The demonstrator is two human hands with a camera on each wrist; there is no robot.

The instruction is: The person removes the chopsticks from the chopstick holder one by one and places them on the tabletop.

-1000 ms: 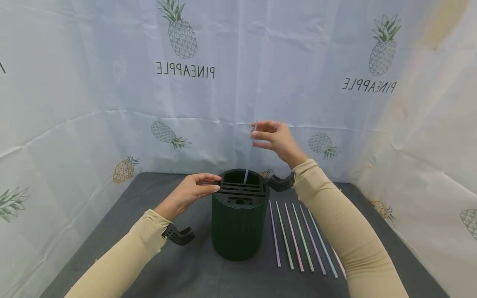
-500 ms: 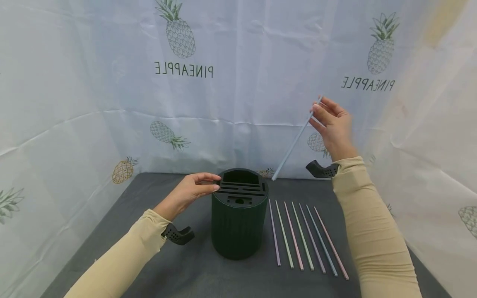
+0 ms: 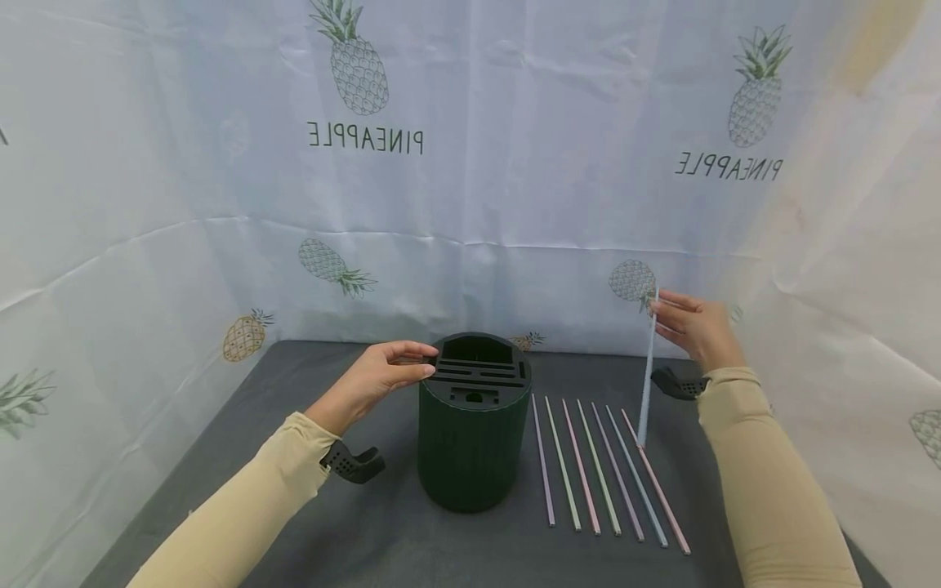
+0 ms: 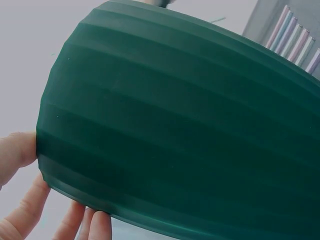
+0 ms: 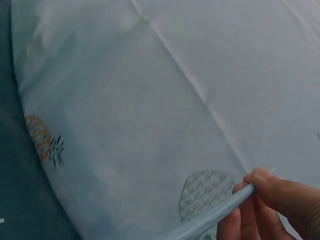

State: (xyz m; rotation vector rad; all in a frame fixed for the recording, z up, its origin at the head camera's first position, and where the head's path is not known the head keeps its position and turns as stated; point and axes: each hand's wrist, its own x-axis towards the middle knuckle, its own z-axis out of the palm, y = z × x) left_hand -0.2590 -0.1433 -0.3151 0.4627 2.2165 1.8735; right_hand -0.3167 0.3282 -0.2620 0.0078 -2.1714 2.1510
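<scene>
Head view: right hand [image 3: 694, 328] pinches pale blue straw [image 3: 646, 384] near upright, lower tip just above row of straws [image 3: 599, 469] on tabletop [image 3: 294, 457]. Left hand [image 3: 378, 377] fingers rest on green slotted holder [image 3: 473, 425] rim. Risk: tip knocks row askew; loose pinch drops straw.

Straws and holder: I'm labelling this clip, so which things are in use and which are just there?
In use: pale blue straw pinched by right hand; green holder touched by left hand.
Just there: six straws on the mat; pineapple curtain.
</scene>
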